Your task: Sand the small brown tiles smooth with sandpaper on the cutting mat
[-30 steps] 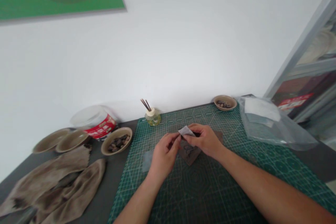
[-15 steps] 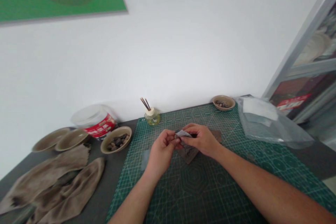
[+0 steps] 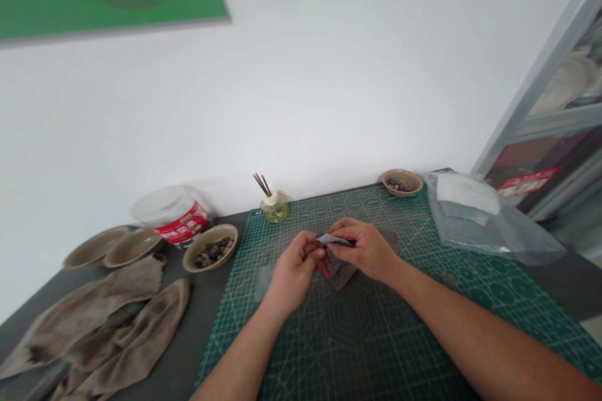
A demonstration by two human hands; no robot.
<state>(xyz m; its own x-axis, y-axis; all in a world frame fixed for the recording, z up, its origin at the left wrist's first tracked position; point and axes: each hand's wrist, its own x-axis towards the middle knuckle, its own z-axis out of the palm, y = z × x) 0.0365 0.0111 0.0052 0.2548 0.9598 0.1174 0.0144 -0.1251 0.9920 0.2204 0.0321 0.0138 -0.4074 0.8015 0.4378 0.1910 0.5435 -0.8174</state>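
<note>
My left hand and my right hand meet above the middle of the green cutting mat. Between their fingertips is a small light-grey piece like folded paper or sandpaper. Both hands are closed, thumbs and fingers pinched around it. Something dark shows beside the piece, but it is too small and too covered to name. Under the hands lies a flat brown slab with dark lines on it, partly hidden by my right hand. A thin translucent sheet rests left of my left hand.
Bowls of small stones stand at left and back right. A reed diffuser and a red-labelled tub are near the wall. Brown cloths lie at left, a clear plastic bag at right.
The grey piece has tilted flatter between my fingers, showing less of its face. Both hands stay nearly in place. The whole view has shifted slightly.
</note>
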